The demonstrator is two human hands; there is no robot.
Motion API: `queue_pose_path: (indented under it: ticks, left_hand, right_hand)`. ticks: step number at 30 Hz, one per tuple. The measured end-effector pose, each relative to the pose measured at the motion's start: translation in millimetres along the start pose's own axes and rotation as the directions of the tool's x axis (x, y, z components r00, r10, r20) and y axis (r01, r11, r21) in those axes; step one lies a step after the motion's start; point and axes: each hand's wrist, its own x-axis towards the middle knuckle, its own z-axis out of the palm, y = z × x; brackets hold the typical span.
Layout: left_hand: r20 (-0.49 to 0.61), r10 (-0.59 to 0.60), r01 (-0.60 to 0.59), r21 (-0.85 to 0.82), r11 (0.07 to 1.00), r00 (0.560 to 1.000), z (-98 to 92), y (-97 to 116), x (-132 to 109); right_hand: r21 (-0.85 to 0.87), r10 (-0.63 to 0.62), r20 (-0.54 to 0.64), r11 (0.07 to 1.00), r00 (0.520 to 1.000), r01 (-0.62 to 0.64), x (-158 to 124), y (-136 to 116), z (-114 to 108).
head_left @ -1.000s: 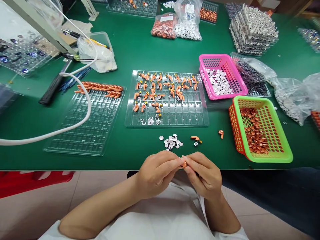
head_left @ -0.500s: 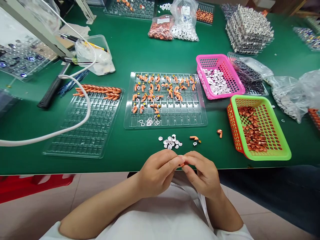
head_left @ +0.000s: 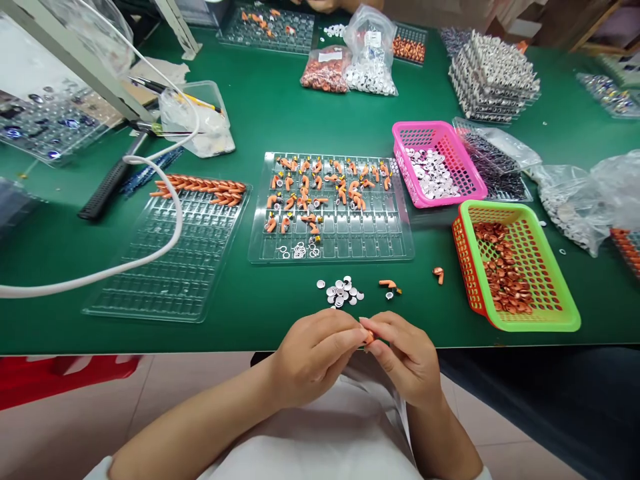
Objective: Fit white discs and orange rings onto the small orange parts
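My left hand [head_left: 317, 357] and my right hand [head_left: 407, 357] meet at the table's front edge, fingertips pinched round a small copper-orange part [head_left: 369, 338]. Most of that part is hidden by the fingers. Just beyond them lies a loose pile of white discs [head_left: 341, 292]. To its right are an orange curved piece [head_left: 388, 284] with a small white-and-metal bit beside it, and a single copper elbow-shaped piece [head_left: 439, 275]. Farther back, a clear compartment tray [head_left: 360, 248] holds rows of orange curved pieces, with white rings in its front row.
At right stand a pink basket [head_left: 475, 175] of white discs and a green basket [head_left: 555, 293] of copper pieces, nested in a red one. On the left lie another clear tray [head_left: 155, 280], a white cable [head_left: 150, 257] and a hammer [head_left: 113, 183]. Bagged parts [head_left: 325, 70] sit at the back.
The camera view has shifted slightly, so the table appears lower. Both hands keep their pinch, and a little more of the copper-orange part shows between the fingertips. Another person's hand appears at the far edge.
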Motion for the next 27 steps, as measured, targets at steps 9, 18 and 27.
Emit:
queue_pose_path:
  ticks: [9,18,27]
  left_hand:
    - [-0.028,-0.001,0.001,0.023,1.000,1.000,-2.5,0.3,-1.2]
    - [-0.045,0.018,-0.020,-0.031,0.999,0.999,-1.0,-1.4,-2.9]
    - [-0.026,0.017,-0.017,-0.005,1.000,1.000,-1.4,-3.5,-2.6]
  right_hand:
    - [0.011,-0.010,-0.013,1.000,1.000,0.010,0.3,4.3,0.5]
    - [0.032,-0.022,0.008,0.999,1.000,0.022,-0.3,6.4,-0.8]
    - [-0.106,-0.116,0.028,0.987,0.993,0.118,1.1,1.8,-1.1]
